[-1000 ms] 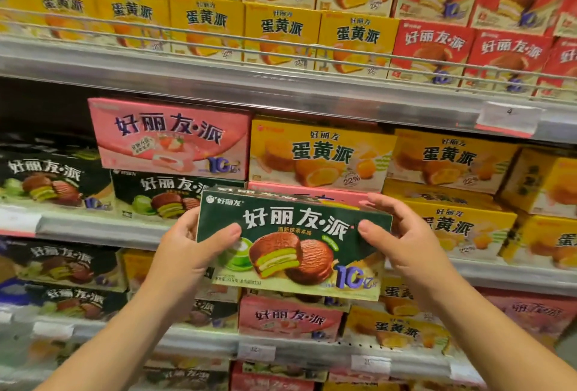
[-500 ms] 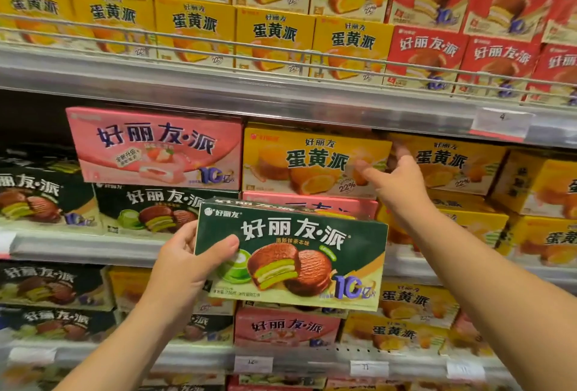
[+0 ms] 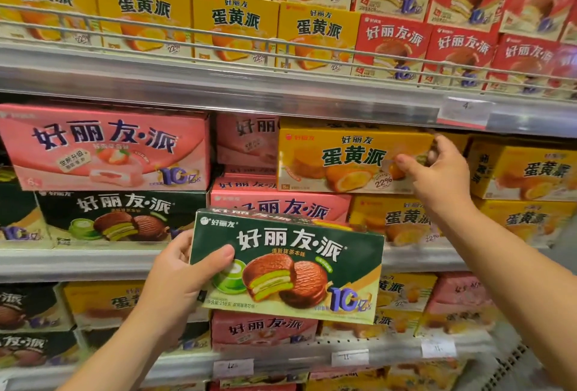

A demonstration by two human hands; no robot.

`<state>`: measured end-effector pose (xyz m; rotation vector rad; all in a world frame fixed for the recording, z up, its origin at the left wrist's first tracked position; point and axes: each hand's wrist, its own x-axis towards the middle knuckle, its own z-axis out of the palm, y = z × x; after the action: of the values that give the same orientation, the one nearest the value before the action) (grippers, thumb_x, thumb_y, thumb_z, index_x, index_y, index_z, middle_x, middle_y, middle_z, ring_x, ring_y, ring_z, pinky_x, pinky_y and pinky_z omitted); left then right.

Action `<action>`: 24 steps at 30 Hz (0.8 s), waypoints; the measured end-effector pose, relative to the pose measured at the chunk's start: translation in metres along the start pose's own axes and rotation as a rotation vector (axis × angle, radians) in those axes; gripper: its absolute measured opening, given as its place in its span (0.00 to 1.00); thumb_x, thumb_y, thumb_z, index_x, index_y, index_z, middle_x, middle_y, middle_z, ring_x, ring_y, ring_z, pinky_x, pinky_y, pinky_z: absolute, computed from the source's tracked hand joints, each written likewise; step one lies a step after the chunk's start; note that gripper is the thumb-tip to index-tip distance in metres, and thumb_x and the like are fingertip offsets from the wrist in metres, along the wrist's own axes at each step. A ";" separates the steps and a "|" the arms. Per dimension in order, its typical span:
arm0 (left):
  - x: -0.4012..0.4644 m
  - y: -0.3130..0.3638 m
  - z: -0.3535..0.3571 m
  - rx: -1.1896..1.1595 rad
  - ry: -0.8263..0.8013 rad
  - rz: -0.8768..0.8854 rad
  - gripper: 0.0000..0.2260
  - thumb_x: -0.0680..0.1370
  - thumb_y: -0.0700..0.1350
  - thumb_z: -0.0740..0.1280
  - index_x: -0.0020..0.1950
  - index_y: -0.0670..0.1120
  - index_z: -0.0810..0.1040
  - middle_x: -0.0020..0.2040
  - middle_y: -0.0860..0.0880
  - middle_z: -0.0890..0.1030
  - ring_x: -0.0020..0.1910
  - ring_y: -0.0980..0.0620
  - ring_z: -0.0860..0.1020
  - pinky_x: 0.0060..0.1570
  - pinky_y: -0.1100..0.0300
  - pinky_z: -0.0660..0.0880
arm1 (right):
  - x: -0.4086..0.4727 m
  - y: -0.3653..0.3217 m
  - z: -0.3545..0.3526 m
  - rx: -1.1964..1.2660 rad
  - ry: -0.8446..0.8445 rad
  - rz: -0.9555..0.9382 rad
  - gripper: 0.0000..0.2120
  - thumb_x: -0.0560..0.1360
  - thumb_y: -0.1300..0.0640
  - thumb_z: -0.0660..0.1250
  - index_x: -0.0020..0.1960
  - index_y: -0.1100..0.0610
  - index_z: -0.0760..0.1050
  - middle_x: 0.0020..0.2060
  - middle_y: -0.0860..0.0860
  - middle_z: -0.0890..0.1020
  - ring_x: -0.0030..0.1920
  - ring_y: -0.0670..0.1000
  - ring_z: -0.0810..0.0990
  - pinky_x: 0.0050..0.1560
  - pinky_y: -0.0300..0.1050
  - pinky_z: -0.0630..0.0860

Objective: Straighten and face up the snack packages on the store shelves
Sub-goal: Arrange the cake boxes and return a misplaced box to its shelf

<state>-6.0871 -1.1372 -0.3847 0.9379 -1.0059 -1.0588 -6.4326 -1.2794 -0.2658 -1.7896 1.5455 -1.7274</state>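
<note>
My left hand [image 3: 184, 275] holds a dark green pie box [image 3: 290, 269] by its left end, face towards me, in front of the middle shelf. My right hand [image 3: 437, 169] grips the right end of a yellow pie box [image 3: 346, 159] that sits on top of a pink box [image 3: 281, 206] on the middle shelf; my thumb lies on its front and my fingers wrap its top right corner. This yellow box stands out forward of the boxes beside it. A gap to its left shows another pink box [image 3: 246, 141] further back.
A large pink box [image 3: 103, 147] rests on a dark green box [image 3: 118, 219] at the left of the middle shelf. Yellow boxes [image 3: 527, 172] fill the right. The upper shelf [image 3: 249, 84] has a wire rail, yellow boxes and red boxes [image 3: 462, 50]. Lower shelves hold mixed boxes.
My right hand let go of the green box, rose to the yellow box on the middle shelf and took hold of its right end. The yellow box has shifted right and forward, opening a gap.
</note>
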 end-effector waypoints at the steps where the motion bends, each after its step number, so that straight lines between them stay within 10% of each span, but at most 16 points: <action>1: 0.001 -0.003 0.006 -0.002 -0.006 -0.008 0.32 0.54 0.58 0.84 0.54 0.50 0.80 0.52 0.41 0.85 0.48 0.41 0.84 0.37 0.56 0.81 | 0.002 0.007 -0.012 -0.003 0.024 0.007 0.29 0.73 0.55 0.74 0.70 0.54 0.69 0.51 0.44 0.80 0.50 0.43 0.79 0.55 0.46 0.76; 7: 0.008 -0.018 0.063 -0.006 -0.062 -0.032 0.28 0.54 0.57 0.84 0.51 0.53 0.81 0.51 0.40 0.85 0.47 0.37 0.84 0.39 0.48 0.81 | 0.016 0.043 -0.069 0.026 0.115 0.045 0.28 0.74 0.60 0.72 0.69 0.44 0.65 0.33 0.26 0.78 0.36 0.24 0.75 0.30 0.24 0.72; 12: 0.013 -0.036 0.128 0.027 -0.041 0.011 0.28 0.52 0.58 0.84 0.49 0.53 0.82 0.50 0.41 0.85 0.44 0.41 0.85 0.36 0.55 0.80 | 0.037 0.069 -0.094 0.089 0.088 -0.001 0.26 0.74 0.58 0.73 0.69 0.49 0.70 0.46 0.40 0.81 0.43 0.28 0.78 0.41 0.24 0.73; 24: -0.006 -0.067 0.221 0.070 0.118 0.061 0.26 0.59 0.55 0.80 0.53 0.48 0.81 0.49 0.41 0.85 0.45 0.41 0.84 0.43 0.50 0.80 | 0.056 0.099 -0.096 0.132 -0.053 -0.067 0.25 0.72 0.54 0.74 0.66 0.48 0.70 0.44 0.44 0.83 0.46 0.46 0.82 0.52 0.51 0.79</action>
<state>-6.3155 -1.1739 -0.3896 1.0085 -0.9722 -0.9114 -6.5764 -1.3174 -0.2784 -1.8255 1.3317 -1.7526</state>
